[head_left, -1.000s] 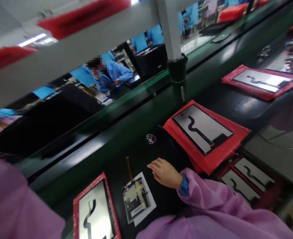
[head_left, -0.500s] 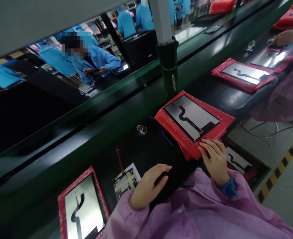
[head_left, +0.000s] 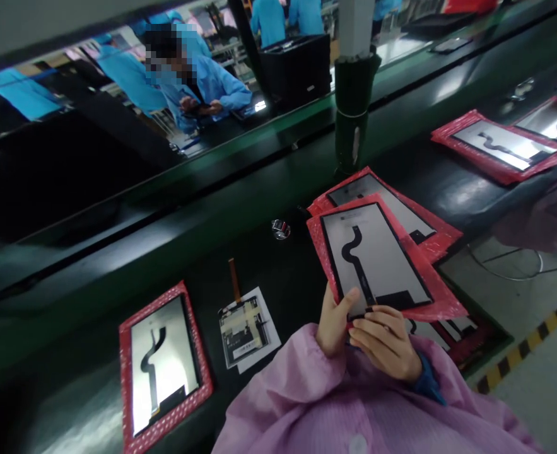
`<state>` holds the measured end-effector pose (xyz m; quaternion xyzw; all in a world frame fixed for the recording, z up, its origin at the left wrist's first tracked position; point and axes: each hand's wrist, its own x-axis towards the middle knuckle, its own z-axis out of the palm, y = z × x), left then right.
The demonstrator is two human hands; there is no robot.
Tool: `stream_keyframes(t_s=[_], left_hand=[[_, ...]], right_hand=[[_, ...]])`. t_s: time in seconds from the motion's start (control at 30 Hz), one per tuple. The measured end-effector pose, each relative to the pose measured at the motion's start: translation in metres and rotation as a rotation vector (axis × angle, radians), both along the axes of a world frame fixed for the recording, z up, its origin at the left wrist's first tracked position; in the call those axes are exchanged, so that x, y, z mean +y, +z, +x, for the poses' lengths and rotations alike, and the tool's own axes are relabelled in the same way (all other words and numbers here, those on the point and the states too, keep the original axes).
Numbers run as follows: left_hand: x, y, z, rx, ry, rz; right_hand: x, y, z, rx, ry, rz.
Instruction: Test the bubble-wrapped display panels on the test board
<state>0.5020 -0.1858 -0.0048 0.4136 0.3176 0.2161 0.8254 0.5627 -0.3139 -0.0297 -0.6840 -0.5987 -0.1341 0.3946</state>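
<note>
A display panel [head_left: 386, 258] with a black curved ribbon cable [head_left: 354, 255] on its pale back is raised and tilted in front of me, together with a red bubble-wrap sleeve [head_left: 441, 299]. My left hand [head_left: 334, 321] grips its lower left corner, thumb on top. At the lower edge, my right hand [head_left: 386, 340] has its fingers closed by the end of the ribbon cable; what the fingertips pinch is partly hidden. Behind it lies another display panel [head_left: 401, 208] on red bubble wrap, partly covered.
On the dark bench, a panel [head_left: 178, 353] rests on red bubble wrap at left. A small board [head_left: 245, 337] with an orange flex cable [head_left: 233, 280] and a shiny small object [head_left: 281, 229] lie mid-bench. A green post [head_left: 351, 139] stands behind. More wrapped panels [head_left: 500, 145] sit right.
The top panel and its red sleeve have come off the stack toward me. My left hand has moved right onto its corner, and my right hand has shifted left along its lower edge.
</note>
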Motion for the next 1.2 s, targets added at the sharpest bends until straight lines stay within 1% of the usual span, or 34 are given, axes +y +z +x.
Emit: stream_keyframes(t_s=[0.07, 0.13, 0.2, 0.23, 0.3, 0.37, 0.4, 0.47, 0.53, 0.63, 0.77, 0.83, 0.9, 0.97, 1.03, 1.1, 1.2], left_hand=[[0.002, -0.006, -0.023, 0.02, 0.095, -0.017], [0.008, -0.013, -0.049, 0.047, 0.211, -0.04], [0.015, -0.019, -0.073, 0.075, 0.29, -0.089], [0.019, -0.021, -0.084, 0.086, 0.315, -0.114], [0.024, -0.027, -0.099, 0.096, 0.347, -0.156], [0.028, -0.033, -0.108, 0.095, 0.37, -0.18], [0.029, -0.037, -0.11, 0.093, 0.374, -0.186], [0.03, -0.045, -0.112, 0.095, 0.36, -0.167], [0.032, -0.051, -0.112, 0.107, 0.341, -0.111], [0.032, -0.056, -0.115, 0.153, 0.345, 0.01], [0.026, -0.057, -0.123, 0.322, 0.41, 0.291], [0.022, -0.059, -0.127, 0.386, 0.463, 0.381], [0.02, -0.063, -0.126, 0.402, 0.496, 0.423], [0.019, -0.066, -0.123, 0.412, 0.493, 0.475], [0.018, -0.069, -0.117, 0.451, 0.474, 0.567], [0.015, -0.069, -0.114, 0.523, 0.461, 0.71], [0.009, -0.061, -0.118, 0.691, 0.443, 1.004]], right_hand=[[-0.002, 0.012, -0.001, -0.079, -0.026, 0.096], [-0.002, 0.024, 0.004, -0.056, -0.11, 0.094], [0.003, 0.029, 0.01, 0.056, -0.21, 0.003], [0.007, 0.028, 0.012, 0.14, -0.236, -0.059], [0.018, 0.02, 0.014, 0.352, -0.22, -0.208], [0.03, 0.007, 0.015, 0.611, -0.144, -0.372], [0.036, 0.001, 0.016, 0.739, -0.1, -0.43], [0.046, -0.008, 0.017, 0.963, -0.022, -0.473], [0.054, -0.01, 0.02, 1.126, 0.012, -0.463], [0.062, -0.004, 0.022, 1.214, 0.004, -0.481], [0.066, 0.004, 0.024, 1.096, -0.012, -0.52], [0.066, 0.004, 0.027, 0.981, -0.011, -0.578], [0.067, 0.002, 0.031, 0.821, -0.012, -0.654], [0.069, 0.0, 0.035, 0.638, -0.014, -0.716], [0.071, 0.001, 0.035, 0.454, -0.007, -0.736], [0.071, 0.005, 0.034, 0.271, -0.004, -0.754], [0.07, 0.02, 0.03, 0.032, -0.007, -0.872]])
